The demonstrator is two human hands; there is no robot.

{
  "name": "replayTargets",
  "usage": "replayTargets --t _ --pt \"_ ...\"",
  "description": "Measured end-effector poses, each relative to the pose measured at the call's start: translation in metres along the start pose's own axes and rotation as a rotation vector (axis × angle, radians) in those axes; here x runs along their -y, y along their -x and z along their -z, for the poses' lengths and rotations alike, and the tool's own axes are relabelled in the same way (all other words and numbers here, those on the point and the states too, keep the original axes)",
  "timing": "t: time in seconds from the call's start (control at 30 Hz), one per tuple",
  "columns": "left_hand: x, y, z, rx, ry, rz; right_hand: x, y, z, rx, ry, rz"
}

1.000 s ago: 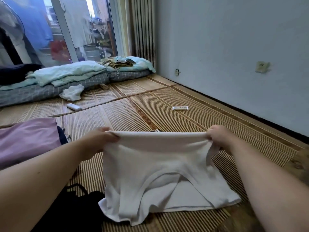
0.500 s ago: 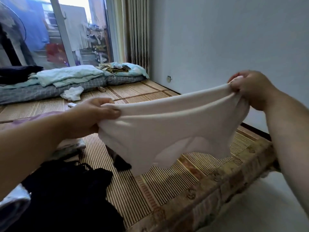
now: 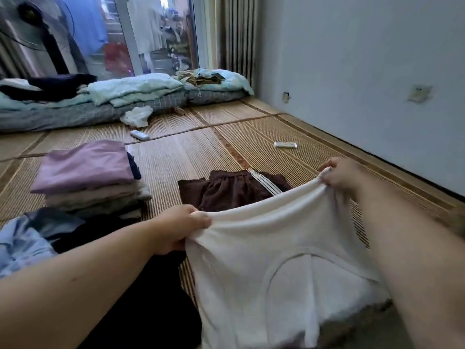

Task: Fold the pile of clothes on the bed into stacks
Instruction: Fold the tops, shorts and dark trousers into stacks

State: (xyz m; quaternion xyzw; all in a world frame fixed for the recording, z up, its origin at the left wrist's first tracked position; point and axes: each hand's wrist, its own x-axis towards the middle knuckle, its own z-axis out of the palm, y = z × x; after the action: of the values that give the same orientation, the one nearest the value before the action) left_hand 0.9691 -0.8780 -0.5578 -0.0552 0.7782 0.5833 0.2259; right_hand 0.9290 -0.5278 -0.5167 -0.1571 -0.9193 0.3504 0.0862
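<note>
1. Head view, step in hand: mid-fold on the white garment [image 3: 264, 248], stretched between left hand [image 3: 181, 230] and right hand [image 3: 339, 176]. Both sets of fingers curled, pinching its upper edge. Hangs just in front of the brown shorts [image 3: 226, 190].
2. Next, probably: lay flat on the mat [image 3: 176, 157], fold over, then add to the folded stack [image 3: 85, 170] at left.
3. Against half a second ago: lowered from a raised, tilted hold, right hand down from beside the wall.
</note>
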Motion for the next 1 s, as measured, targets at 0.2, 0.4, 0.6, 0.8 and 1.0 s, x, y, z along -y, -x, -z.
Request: replayTargets --t 0.2,0.4,0.6,0.8,1.0 --pt "0.046 -0.057 0.001 -0.169 -0.348 0.021 -0.043 -0.030 -0.084 -0.008 0.000 -0.096" --pt "0.044 -0.059 0.003 -0.154 -0.386 0.022 -0.021 0.027 -0.073 -0.119 0.139 0.154" --pt "0.035 -0.031 0.000 -0.080 -0.404 -0.115 0.028 0.208 -0.123 0.427 0.204 0.358" --pt "0.023 -0.007 -0.010 -0.080 -0.214 -0.148 0.019 0.275 -0.167 0.780 0.669 0.321" --pt "0.024 0.001 -0.007 -0.068 -0.158 -0.105 0.006 0.270 -0.165 0.767 0.699 0.438"
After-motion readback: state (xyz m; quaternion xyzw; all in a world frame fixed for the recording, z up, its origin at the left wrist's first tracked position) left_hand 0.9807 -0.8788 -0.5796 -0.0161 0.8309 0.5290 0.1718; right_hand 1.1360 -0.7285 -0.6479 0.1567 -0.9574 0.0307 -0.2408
